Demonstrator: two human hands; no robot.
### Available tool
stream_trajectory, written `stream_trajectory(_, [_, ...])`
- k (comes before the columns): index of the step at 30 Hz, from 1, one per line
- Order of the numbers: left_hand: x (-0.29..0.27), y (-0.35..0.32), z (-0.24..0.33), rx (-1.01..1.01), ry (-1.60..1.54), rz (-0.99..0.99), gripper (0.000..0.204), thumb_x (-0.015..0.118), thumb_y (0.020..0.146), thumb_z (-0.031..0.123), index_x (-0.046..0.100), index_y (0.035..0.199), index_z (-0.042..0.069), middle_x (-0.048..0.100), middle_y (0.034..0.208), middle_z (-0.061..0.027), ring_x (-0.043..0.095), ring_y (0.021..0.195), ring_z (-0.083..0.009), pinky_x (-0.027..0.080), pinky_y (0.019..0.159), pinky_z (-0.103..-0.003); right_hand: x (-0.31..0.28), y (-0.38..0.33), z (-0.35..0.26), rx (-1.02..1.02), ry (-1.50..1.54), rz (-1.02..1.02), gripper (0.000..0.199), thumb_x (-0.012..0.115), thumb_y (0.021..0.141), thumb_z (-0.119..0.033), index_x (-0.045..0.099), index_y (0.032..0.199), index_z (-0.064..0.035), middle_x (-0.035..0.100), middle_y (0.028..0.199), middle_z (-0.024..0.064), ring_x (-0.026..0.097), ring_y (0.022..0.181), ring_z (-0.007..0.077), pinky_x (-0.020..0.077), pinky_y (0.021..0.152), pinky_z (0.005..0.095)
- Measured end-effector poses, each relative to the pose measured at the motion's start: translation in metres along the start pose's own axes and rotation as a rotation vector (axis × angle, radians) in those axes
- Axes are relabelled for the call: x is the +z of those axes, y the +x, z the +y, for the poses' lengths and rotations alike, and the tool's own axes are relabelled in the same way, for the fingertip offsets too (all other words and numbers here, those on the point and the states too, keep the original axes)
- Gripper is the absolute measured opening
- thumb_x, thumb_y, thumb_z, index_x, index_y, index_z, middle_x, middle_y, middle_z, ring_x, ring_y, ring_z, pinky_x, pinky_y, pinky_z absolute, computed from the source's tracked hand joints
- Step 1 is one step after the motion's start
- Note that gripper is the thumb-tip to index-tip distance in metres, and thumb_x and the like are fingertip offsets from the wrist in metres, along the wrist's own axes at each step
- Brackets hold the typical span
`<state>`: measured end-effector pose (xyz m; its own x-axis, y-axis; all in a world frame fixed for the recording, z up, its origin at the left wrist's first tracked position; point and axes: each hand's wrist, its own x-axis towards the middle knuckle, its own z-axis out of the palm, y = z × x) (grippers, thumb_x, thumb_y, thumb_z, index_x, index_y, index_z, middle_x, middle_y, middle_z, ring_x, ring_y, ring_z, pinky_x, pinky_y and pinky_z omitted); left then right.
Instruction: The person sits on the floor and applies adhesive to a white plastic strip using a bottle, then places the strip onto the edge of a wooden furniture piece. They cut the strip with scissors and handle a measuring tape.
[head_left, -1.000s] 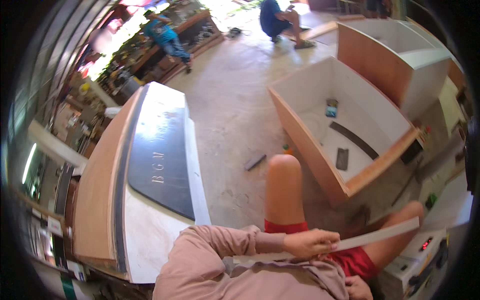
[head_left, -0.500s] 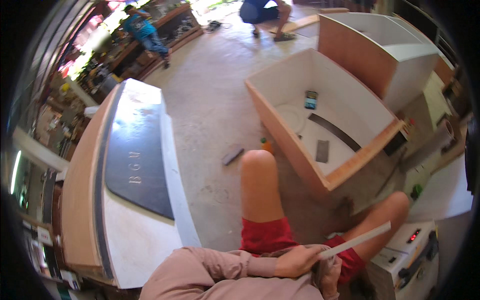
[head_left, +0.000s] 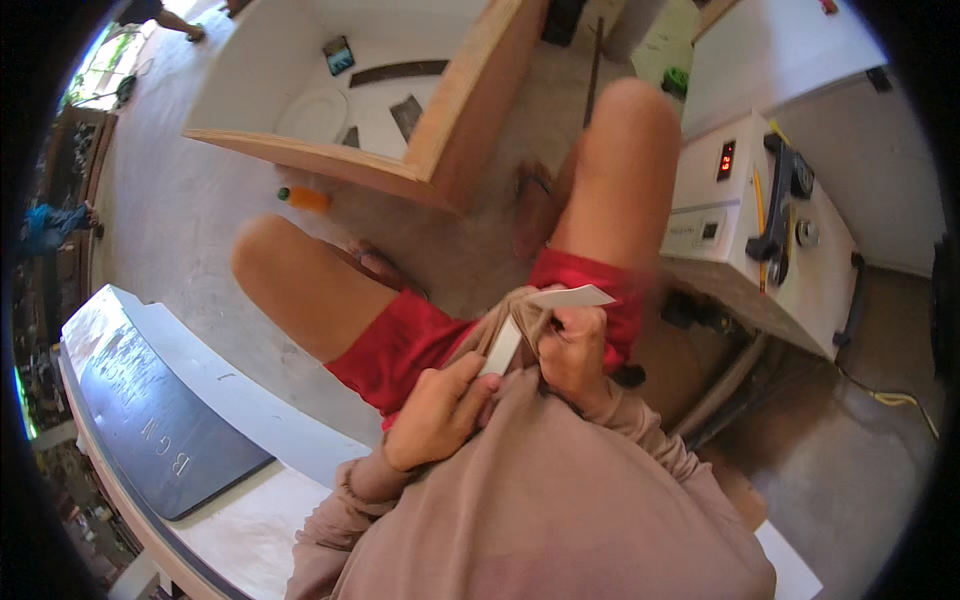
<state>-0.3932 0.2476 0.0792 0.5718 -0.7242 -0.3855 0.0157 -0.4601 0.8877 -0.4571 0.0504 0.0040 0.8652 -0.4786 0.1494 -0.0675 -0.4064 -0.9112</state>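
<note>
My left hand point(head_left: 438, 412) is closed, thumb and fingers pinching a flat white strip point(head_left: 503, 348) over my lap. My right hand point(head_left: 578, 355) is closed just to its right, gripping bunched brown shirt cloth point(head_left: 532, 318). Above that fist a white end piece point(head_left: 578, 297) sticks out to the right. I cannot tell whether both white parts belong to one strip, since cloth lies between them. Red shorts point(head_left: 385, 350) and the shirt hem surround both hands.
An open wood-edged box point(head_left: 435, 150) lies ahead, with a phone-like object point(head_left: 338, 56) inside. An orange bottle point(head_left: 305, 199) rests on the floor. A white machine with a lit display point(head_left: 770, 235) stands right; a white panel with a dark inset point(head_left: 150, 420) is left.
The view has swung right and downward. The long strip that pointed right from my left hand now shows as two short white parts, and my hands have drawn apart over the shirt hem.
</note>
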Motion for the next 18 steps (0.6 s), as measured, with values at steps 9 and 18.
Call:
stream_trajectory(9, [-0.032,-0.054,0.017,-0.31,-0.149,-0.079,0.028,0.06,0.111,0.019,0.059,0.089,0.002,0.059,0.059,-0.0022,0.051,0.051,-0.0088,0.039,0.05,-0.03,0.007,0.007,0.002,0.055,-0.008,0.084,0.009,0.073,0.086,-0.003,0.066,0.082,0.0013,0.059,0.076,0.0185,0.06,0.064,0.0369,0.0459,0.058,0.0414])
stream_trajectory(18, [-0.071,-0.107,0.031,-0.561,-0.192,-0.04,0.029,0.059,0.112,0.02,0.061,0.09,0.001,0.06,0.058,-0.0008,0.048,0.046,-0.0057,0.036,0.044,-0.025,0.0,0.006,0.017,0.184,-0.054,0.077,0.008,0.07,0.087,-0.005,0.068,0.087,0.003,0.063,0.078,0.0217,0.065,0.068,0.0373,0.0498,0.063,0.0418])
